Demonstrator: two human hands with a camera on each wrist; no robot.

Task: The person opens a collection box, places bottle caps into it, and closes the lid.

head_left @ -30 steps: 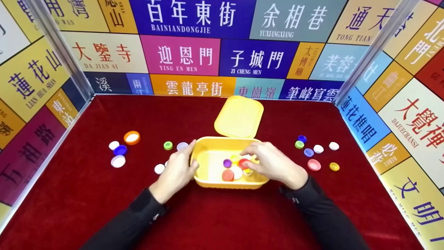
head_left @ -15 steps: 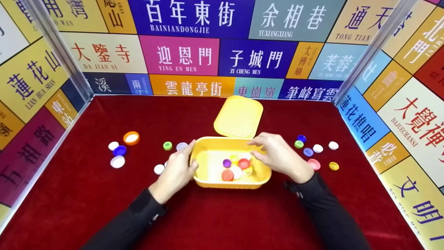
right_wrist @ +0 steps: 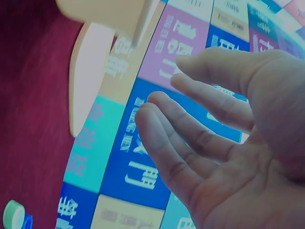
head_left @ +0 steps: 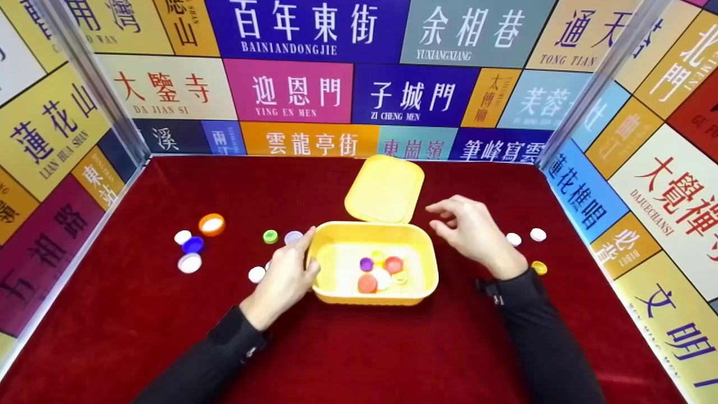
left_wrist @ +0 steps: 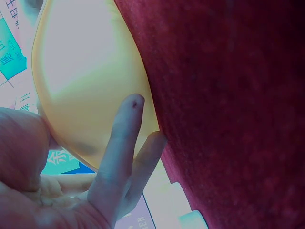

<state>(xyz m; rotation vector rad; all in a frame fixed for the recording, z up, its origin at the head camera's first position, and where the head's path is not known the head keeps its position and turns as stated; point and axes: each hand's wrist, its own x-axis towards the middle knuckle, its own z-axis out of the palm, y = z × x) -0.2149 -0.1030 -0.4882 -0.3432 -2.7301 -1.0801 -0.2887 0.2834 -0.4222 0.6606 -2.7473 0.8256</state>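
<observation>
A yellow plastic box (head_left: 373,299) stands at the middle of the table, with several bottle caps inside, among them a purple cap (head_left: 366,264) and a red cap (head_left: 394,264). My left hand (head_left: 283,286) holds its left end, the thumb at the rim; in the left wrist view, fingers lie along the outer wall of the box (left_wrist: 86,95). Just right of the box, my right hand (head_left: 477,235) hovers over the table. The right wrist view shows that hand (right_wrist: 224,129) with loosely bent fingers and nothing in them.
Behind the box lies its yellow lid (head_left: 385,189). Loose caps lie on both sides: an orange cap (head_left: 212,225) and a blue cap (head_left: 193,244) at left, a white cap (head_left: 537,235) and a yellow cap (head_left: 539,267) at right. Sign-covered walls enclose the table.
My right hand has let go of the red cap, which stays in the box, and has moved out over the rim to the right. The left hand keeps its place.
</observation>
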